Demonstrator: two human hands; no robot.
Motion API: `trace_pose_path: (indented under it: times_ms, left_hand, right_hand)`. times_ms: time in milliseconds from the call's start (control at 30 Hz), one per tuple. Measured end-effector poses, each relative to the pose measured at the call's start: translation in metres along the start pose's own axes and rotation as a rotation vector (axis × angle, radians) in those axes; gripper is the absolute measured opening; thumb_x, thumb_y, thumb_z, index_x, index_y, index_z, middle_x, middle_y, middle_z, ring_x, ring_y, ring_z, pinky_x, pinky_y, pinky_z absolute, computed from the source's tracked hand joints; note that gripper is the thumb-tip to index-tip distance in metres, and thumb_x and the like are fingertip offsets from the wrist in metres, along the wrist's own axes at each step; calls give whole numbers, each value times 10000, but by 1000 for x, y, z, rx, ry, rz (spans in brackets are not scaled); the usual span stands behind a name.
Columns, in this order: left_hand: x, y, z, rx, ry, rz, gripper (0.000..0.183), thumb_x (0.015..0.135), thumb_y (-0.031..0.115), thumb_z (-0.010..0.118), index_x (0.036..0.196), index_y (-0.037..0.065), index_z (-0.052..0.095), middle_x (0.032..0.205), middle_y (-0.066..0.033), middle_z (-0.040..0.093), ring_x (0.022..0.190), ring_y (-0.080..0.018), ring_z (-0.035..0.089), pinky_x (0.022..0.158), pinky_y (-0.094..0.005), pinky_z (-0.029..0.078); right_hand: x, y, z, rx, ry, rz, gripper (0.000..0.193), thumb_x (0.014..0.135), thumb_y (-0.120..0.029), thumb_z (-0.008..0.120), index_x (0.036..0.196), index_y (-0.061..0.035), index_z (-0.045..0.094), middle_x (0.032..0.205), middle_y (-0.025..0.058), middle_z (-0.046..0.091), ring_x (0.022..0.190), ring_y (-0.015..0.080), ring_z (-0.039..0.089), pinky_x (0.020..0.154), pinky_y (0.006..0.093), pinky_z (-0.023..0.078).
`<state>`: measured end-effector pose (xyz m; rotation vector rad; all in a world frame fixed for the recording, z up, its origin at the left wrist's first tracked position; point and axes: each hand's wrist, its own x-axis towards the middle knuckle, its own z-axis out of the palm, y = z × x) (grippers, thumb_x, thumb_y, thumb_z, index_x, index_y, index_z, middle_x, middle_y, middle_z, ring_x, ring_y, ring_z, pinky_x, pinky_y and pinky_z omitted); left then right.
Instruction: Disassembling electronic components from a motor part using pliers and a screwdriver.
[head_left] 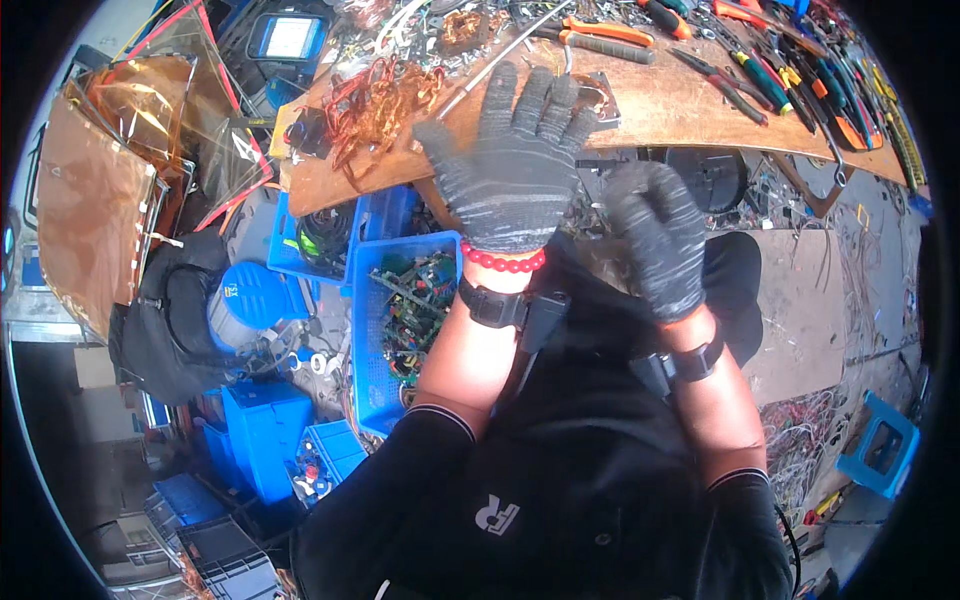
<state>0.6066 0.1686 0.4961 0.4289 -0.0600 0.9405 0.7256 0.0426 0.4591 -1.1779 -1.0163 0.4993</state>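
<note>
My left hand [512, 165], in a grey knit glove, is stretched over the front edge of the wooden workbench [680, 115]. Its fingers are spread and nothing shows in them. Beside its fingertips lies a small dark square part with copper-coloured bits [600, 100]. A tangle of copper wire [380, 115] lies to its left, and a thin metal rod [497, 62] slants just beyond. My right hand [655, 235], gloved alike, hovers above my lap, short of the bench edge. Its fingers are curled in and slightly blurred; whatever they may hold is hidden.
Orange-handled pliers [608, 32] and red-handled pliers [722, 85] lie on the bench, with many tools at the right. A blue basket [362, 330] of circuit boards stands left of my legs. A blue stool [880, 445] and loose wires [800, 430] are at the right.
</note>
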Motion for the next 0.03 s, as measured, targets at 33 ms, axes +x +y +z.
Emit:
trace_pose_path:
  times_ms: [33]
  left_hand:
    - [-1, -3, -2, -6, 12, -24, 1027, 909, 869, 406, 1641, 153, 338, 1682, -175, 336, 1574, -408, 233, 1289, -651, 60]
  right_hand:
    - [-1, 1, -1, -4, -2, 4, 300, 970, -102, 667, 1263, -41, 645, 973, 73, 684, 788, 192, 634, 766, 293, 526]
